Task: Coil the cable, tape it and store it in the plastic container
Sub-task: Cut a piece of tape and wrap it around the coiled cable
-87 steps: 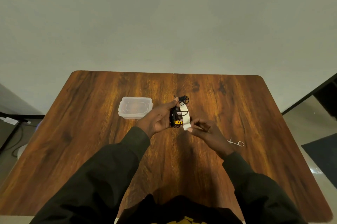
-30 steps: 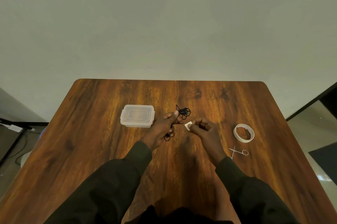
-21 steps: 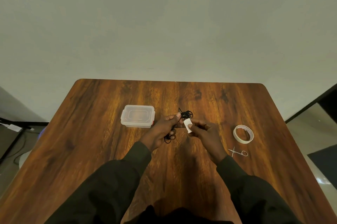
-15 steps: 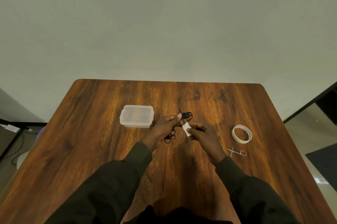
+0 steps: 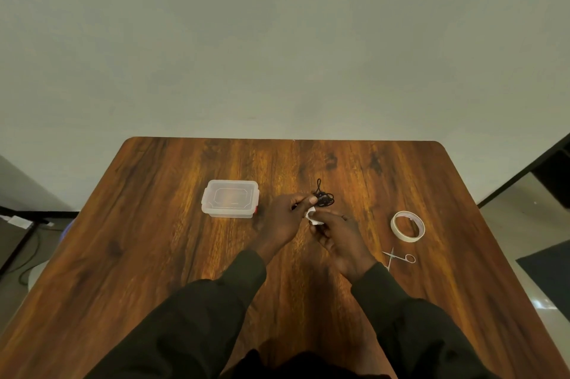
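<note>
While pinched, cable point(image 5: 324, 198) mid-table point(image 5: 160, 224).

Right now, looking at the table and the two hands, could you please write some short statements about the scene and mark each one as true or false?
1. The left hand holds the coiled black cable. True.
2. The right hand holds the scissors. False: the scissors lie on the table by the right wrist; the right hand pinches a small white piece of tape at the cable.
3. The tape roll lies on the table, right of both hands. True.
4. The cable is already inside the plastic container. False: the cable is in the hands, and the container sits apart to the left with its lid on.
5. The container stands right of the tape roll. False: it stands far to its left.
</note>
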